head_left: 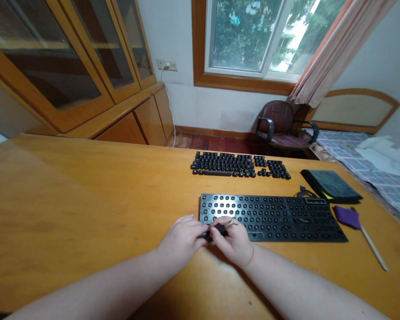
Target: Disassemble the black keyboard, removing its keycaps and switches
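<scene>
My left hand [183,235] and my right hand [231,240] are close together at the front left corner of a black keyboard base [273,218], whose keycaps are off. Between my right thumb and fingers is a small black piece with thin wire ends, which looks like a keycap puller [221,229]. My left fingers are closed on a small dark piece [205,234], partly hidden; it could be a keycap, but I cannot make out its kind. Behind the base, loose black keycaps [223,163] lie arranged in keyboard order.
To the right are a folded dark cloth [333,184], a coiled cable [306,192] and a purple-headed brush or duster [348,217] with a pale handle. All rest on the wooden table [86,191]. Beyond its far edge stand an armchair [280,122] and glass-doored cabinets [86,58].
</scene>
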